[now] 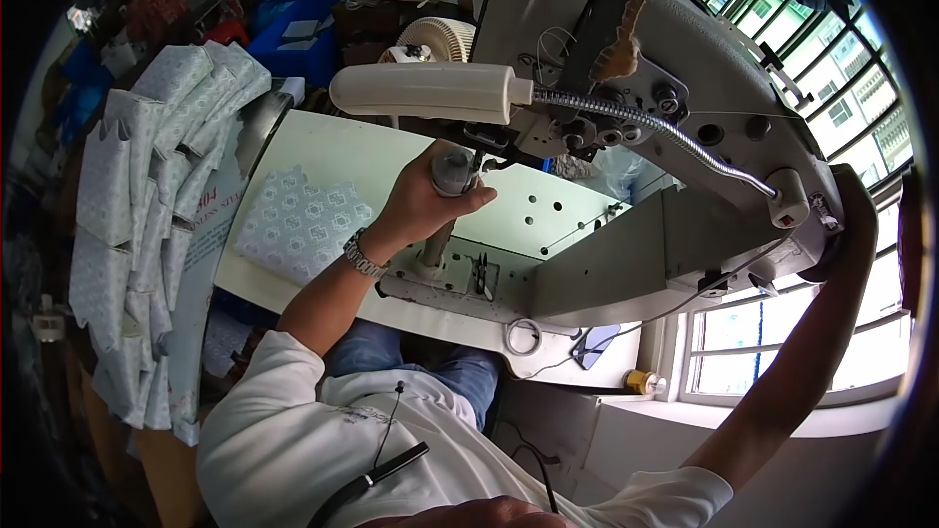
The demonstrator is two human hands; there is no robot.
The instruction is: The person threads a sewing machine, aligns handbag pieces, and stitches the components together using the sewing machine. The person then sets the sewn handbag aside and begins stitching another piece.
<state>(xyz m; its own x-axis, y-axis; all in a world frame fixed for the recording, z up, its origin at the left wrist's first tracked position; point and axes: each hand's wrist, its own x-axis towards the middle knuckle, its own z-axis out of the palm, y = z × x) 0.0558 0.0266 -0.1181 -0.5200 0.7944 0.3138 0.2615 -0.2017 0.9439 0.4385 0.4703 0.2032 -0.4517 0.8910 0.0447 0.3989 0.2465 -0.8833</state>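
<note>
My left hand, with a metal watch on its wrist, is closed around a small clear, rounded container. It is right by the needle area of a grey sewing machine, above the machine's post. What the container holds I cannot make out. My right hand reaches to the right end of the machine head, by the handwheel side; its fingers are mostly hidden. A pale patterned piece of material lies flat on the table, left of my left forearm.
Patterned folded pieces are heaped at the left. A white lamp on a flexible metal neck crosses over the work. A phone and a ring-shaped object lie near the front edge. A blue bin stands behind, barred windows at right.
</note>
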